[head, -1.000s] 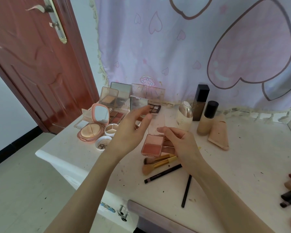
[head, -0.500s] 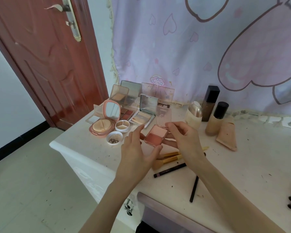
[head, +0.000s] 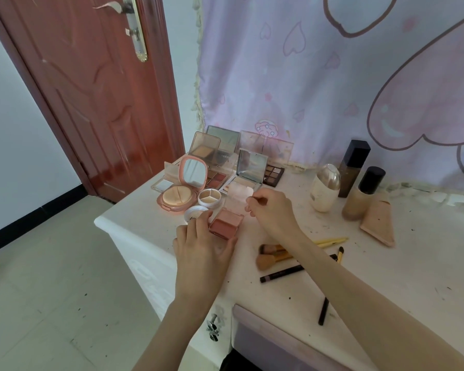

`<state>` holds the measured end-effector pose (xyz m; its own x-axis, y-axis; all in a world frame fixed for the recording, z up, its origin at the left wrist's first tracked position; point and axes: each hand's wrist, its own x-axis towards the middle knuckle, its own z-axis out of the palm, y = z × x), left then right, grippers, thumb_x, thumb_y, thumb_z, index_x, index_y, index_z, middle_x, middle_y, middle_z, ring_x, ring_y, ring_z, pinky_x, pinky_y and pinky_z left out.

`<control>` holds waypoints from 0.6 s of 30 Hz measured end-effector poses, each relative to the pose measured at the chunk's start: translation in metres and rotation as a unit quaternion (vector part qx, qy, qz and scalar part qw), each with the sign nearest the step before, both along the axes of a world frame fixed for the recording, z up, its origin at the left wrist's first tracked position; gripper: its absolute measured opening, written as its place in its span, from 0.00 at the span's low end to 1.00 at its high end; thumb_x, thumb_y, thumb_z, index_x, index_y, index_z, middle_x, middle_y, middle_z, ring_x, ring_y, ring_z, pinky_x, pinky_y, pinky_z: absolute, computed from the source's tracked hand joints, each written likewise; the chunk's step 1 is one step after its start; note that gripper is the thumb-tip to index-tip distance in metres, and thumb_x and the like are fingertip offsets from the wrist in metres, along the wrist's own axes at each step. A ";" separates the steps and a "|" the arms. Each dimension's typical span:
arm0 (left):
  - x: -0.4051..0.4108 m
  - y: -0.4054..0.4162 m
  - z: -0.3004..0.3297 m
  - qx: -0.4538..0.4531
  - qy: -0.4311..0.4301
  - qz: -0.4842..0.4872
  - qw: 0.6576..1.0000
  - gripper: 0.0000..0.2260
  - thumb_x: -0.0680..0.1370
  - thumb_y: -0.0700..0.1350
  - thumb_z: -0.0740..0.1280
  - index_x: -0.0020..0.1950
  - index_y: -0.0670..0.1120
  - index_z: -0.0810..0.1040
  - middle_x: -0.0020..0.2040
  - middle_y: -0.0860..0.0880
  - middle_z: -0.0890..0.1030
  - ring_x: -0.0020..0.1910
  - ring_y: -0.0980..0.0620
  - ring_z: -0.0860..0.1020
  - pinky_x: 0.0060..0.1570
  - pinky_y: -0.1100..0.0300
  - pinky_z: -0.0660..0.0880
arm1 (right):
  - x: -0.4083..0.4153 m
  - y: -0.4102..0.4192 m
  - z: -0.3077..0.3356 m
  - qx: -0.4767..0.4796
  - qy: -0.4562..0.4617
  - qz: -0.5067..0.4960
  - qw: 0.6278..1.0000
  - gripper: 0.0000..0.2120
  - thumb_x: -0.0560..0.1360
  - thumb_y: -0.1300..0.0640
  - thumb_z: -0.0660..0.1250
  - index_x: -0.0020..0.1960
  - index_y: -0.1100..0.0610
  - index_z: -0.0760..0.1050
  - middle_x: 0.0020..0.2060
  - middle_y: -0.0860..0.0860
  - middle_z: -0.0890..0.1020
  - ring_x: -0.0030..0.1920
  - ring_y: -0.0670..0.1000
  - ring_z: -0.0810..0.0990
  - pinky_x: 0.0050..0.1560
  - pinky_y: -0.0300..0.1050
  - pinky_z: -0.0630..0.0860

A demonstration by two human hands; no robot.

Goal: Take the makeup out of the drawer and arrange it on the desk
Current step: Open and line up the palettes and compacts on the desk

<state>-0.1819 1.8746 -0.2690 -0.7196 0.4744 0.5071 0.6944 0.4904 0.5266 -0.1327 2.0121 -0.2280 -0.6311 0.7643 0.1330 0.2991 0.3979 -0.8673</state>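
Both hands hold the open blush compact.

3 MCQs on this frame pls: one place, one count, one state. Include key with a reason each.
1. Where is the blush palette?
A. On the desk, in front of the open palettes
B. In the drawer
C. On the floor

2. How many dark-capped foundation bottles stand at the back right?
A. One
B. Two
C. Four

3. What state is the blush palette's clear lid in?
A. Closed flat
B. Missing
C. Raised open

Key:
1 A: it sits on the desk near the front left corner, with the left hand at its near side.
2 B: a tall bottle and a shorter bottle stand side by side.
3 C: the right hand pinches the lid's top edge, and it stands up behind the pans.
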 end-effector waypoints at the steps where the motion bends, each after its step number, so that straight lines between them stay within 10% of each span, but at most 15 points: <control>1: -0.001 -0.001 0.000 -0.005 0.005 0.004 1.000 0.26 0.67 0.50 0.76 0.60 0.40 0.74 0.51 0.43 0.78 0.45 0.41 0.72 0.44 0.52 0.67 | -0.002 0.000 -0.001 -0.010 0.002 -0.003 1.000 0.06 0.74 0.61 0.64 0.41 0.54 0.76 0.37 0.52 0.84 0.36 0.45 0.80 0.47 0.38 0.74; 18: -0.005 0.002 -0.004 -0.018 0.038 0.004 0.999 0.22 0.67 0.48 0.76 0.55 0.40 0.76 0.48 0.42 0.78 0.42 0.40 0.72 0.40 0.50 0.70 | -0.013 0.003 -0.006 -0.042 0.020 -0.031 0.998 0.09 0.73 0.62 0.65 0.37 0.50 0.75 0.32 0.48 0.81 0.33 0.45 0.79 0.50 0.52 0.79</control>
